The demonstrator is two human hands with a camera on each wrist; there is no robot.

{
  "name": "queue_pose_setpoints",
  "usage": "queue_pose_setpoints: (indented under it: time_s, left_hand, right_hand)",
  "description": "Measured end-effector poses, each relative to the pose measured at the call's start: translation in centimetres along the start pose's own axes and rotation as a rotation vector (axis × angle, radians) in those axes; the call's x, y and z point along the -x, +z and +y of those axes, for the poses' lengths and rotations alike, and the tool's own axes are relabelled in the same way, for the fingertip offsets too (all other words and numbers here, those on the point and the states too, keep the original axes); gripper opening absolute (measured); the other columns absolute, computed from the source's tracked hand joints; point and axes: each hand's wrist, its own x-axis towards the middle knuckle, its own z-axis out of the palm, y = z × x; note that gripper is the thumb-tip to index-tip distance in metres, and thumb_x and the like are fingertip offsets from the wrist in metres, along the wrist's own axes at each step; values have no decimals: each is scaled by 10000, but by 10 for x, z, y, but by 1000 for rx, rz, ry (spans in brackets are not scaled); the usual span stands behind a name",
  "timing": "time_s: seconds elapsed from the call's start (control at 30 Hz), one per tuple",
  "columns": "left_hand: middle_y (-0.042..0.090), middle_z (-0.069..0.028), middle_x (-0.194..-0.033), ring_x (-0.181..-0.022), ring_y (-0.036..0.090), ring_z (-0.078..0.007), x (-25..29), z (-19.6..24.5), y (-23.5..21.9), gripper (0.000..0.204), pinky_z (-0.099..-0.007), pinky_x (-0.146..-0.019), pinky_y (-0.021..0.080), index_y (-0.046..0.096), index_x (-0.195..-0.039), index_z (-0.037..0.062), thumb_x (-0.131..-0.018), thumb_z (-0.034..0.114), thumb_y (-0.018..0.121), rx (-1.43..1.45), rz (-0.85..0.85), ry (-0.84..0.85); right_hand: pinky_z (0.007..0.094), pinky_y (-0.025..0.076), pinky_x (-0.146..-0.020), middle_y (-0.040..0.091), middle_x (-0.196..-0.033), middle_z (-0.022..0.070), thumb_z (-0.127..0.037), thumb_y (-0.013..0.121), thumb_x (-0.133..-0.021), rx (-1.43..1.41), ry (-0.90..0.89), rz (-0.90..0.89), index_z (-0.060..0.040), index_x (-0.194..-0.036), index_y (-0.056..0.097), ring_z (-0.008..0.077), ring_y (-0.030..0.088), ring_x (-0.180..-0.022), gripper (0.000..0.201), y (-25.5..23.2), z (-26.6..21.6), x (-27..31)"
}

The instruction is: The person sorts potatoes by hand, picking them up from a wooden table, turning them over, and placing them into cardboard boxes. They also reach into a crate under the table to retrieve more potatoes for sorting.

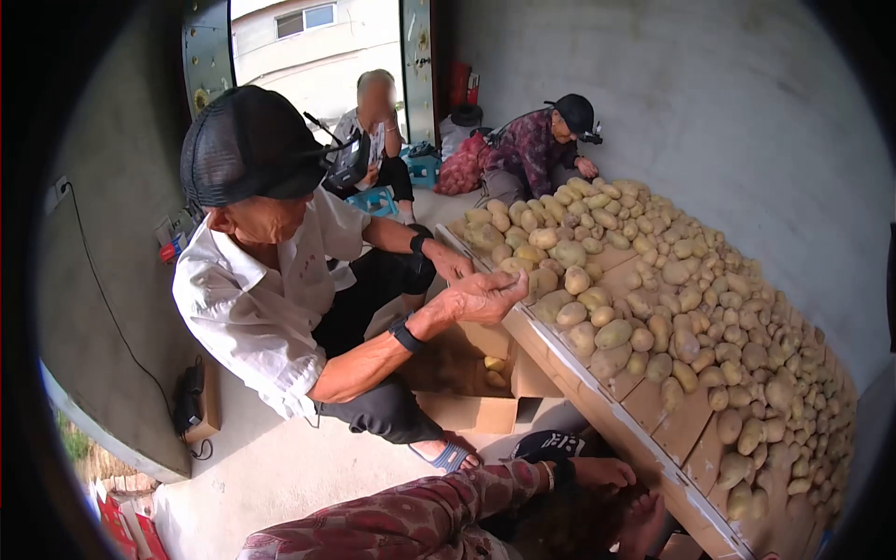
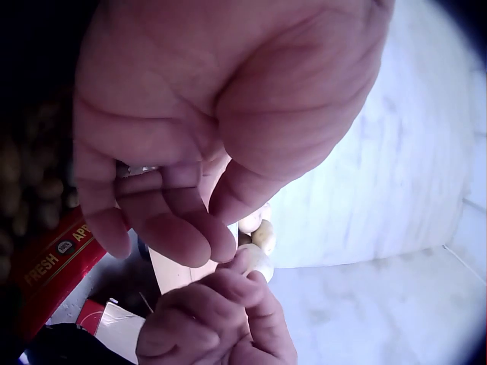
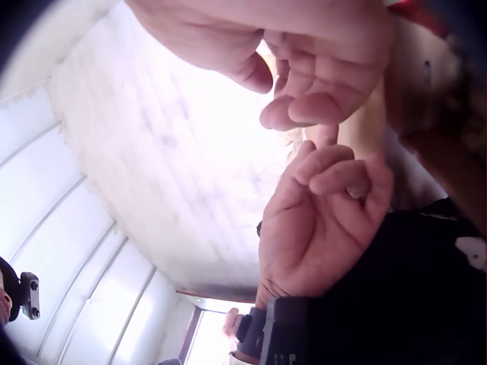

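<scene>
At the bottom of the head view, my left hand (image 1: 605,472) comes out of a patterned sleeve (image 1: 401,513), with a band at the wrist. My right hand (image 1: 644,519) is close by, beside the cardboard-covered table edge (image 1: 686,481). In the left wrist view, my left hand (image 2: 190,106) has loosely bent fingers and a ring, and its fingertips come right up to my right hand (image 2: 217,319). The right wrist view shows the right thumb apart from loosely bent fingers. Neither hand shows anything held. Many potatoes (image 1: 611,333) lie spread across the table.
A person in a white shirt (image 1: 252,317) sits at the table with both hands together. Under the edge stands an open cardboard box (image 1: 471,413) with potatoes inside. Two people sit farther back, near a doorway and a red mesh sack (image 1: 462,168). Grey walls (image 1: 672,84) surround the table.
</scene>
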Motion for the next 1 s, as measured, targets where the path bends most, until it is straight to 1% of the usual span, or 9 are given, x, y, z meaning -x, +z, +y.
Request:
queue_pose_setpoints:
  time_s: [0.07, 0.1, 0.13, 0.27, 0.47, 0.57, 0.63, 0.8, 1.0]
  left_hand:
    - [538, -24, -721, -614, 530, -117, -6, 8, -16, 309, -262, -526, 439, 510, -1099, 9, -822, 146, 517, -70, -1, 54]
    - [530, -16, -705, -598, 519, -113, -7, -8, -5, 317, -263, -510, 430, 512, -1098, 13, -814, 154, 517, -8, -10, 77]
    - [530, -16, -705, -598, 519, -113, -4, -14, 2, 317, -263, -510, 430, 512, -1098, 13, -814, 154, 517, 42, -20, 64]
    - [511, -15, -649, -559, 507, -121, 7, 3, 1, 357, -271, -496, 430, 487, -1145, 3, -827, 164, 514, -31, 35, -37]
    - [531, -27, -702, -608, 522, -116, -2, -7, -3, 340, -253, -535, 427, 490, -1140, 12, -841, 172, 511, -232, -26, 172]
    - [548, -34, -725, -652, 539, -117, 1, 6, 8, 323, -248, -563, 435, 495, -1141, 10, -844, 136, 517, -14, 9, -97]
    - [540, -21, -757, -685, 524, -101, -1, 3, 4, 312, -242, -620, 451, 498, -1168, 34, -881, 155, 508, -297, -32, 39]
    - [539, -26, -768, -720, 538, -98, 0, 7, 5, 369, -240, -647, 458, 460, -1238, 52, -887, 150, 524, -6, -7, -160]
    - [534, -23, -908, -839, 539, -89, 36, 100, 27, 535, -247, -750, 460, 336, -1366, 133, -889, 178, 573, 52, 6, 230]
  right_hand:
    - [338, 514, -703, 638, -1019, 79, -403, 385, -964, 76, -33, 322, -157, -1118, 528, 210, 604, -869, 324, 25, -5, 5]
    - [387, 353, -968, 544, -1196, 105, -413, 477, -921, 188, -42, 425, -84, -1286, 434, 266, 458, -1133, 493, 56, -10, 14]
    - [249, 411, -707, 608, -922, -32, -334, 477, -931, 130, -58, 474, -164, -1010, 564, 91, 538, -848, 207, 28, -3, 3]
    - [263, 428, -734, 625, -1007, -23, -302, 515, -916, 116, -113, 302, -170, -999, 564, 109, 552, -912, 163, 36, -2, 15]
    - [280, 447, -695, 615, -988, 10, -256, 531, -906, 172, -138, 314, -147, -990, 544, 114, 571, -840, 138, 49, 2, 16]
    - [254, 465, -667, 633, -939, 28, -238, 525, -927, 179, -156, 335, -129, -928, 545, 115, 595, -790, 111, 65, -5, 23]
    - [262, 465, -664, 635, -926, 55, -323, 515, -933, 72, -161, 322, -130, -767, 521, 129, 598, -770, 255, 59, -4, 23]
    - [273, 490, -660, 662, -872, 61, -207, 581, -889, 74, -219, 315, -123, -663, 515, 127, 616, -761, 250, 66, -7, 26]
    - [231, 501, -601, 668, -841, 54, -177, 597, -873, 20, -220, 313, -66, -833, 651, 120, 628, -729, 129, 59, -7, 21]
